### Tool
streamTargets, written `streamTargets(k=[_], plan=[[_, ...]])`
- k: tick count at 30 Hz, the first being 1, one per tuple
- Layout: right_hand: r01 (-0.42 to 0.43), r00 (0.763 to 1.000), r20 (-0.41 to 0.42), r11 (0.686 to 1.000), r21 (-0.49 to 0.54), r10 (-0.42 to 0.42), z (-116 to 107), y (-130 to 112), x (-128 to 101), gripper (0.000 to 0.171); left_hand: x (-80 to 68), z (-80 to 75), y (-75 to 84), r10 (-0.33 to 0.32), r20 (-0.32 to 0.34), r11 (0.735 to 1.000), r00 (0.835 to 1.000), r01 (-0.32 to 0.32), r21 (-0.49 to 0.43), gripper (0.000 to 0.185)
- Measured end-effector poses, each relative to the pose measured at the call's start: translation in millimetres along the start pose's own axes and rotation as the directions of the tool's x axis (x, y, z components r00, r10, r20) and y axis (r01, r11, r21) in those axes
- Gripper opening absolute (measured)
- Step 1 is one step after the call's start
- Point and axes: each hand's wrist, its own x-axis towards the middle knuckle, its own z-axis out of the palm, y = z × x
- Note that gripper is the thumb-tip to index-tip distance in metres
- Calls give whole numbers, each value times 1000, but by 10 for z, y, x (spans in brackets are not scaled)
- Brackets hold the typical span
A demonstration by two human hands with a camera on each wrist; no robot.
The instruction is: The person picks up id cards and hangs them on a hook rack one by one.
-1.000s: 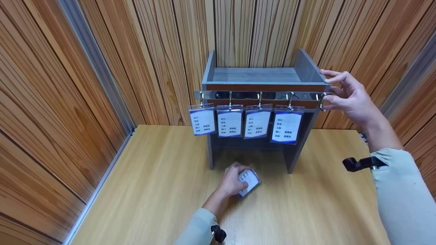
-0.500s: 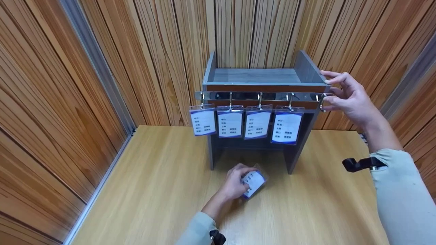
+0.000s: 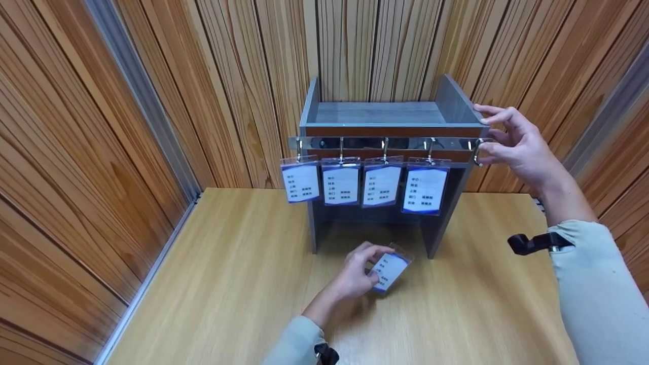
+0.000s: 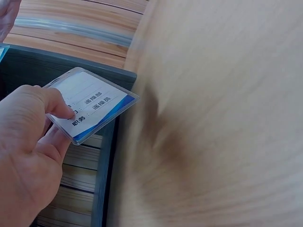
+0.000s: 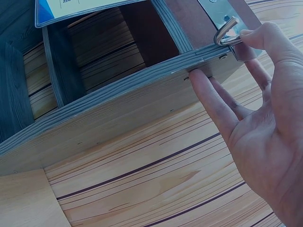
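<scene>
In the head view my left hand pinches a clear badge holder with a white and blue card, low in front of the shelf. The left wrist view shows the thumb across the card of this badge holder, which is tilted above the table. My right hand is at the right end of the metal hook rail. Its thumb touches the last hook, which carries no badge, and a fingertip rests on the shelf's side panel. Several badge holders hang from the other hooks.
The grey wooden shelf stands on the wooden table, near the back. Wood-plank walls rise behind and at both sides. A dark camera mount is strapped at the right sleeve.
My left hand has moved a little to the right with the badge holder, and more of the card shows. The right hand stays at the rail's end.
</scene>
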Motion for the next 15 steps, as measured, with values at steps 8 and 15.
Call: streamTargets(k=[8, 15], plan=[[24, 1000, 13, 999, 28, -25, 15, -10, 6, 36, 55, 82, 129, 144, -15, 989, 989, -145, -28, 63], [29, 999, 17, 999, 37, -29, 23, -9, 10, 36, 95, 148, 286, 207, -59, 977, 977, -209, -31, 60]])
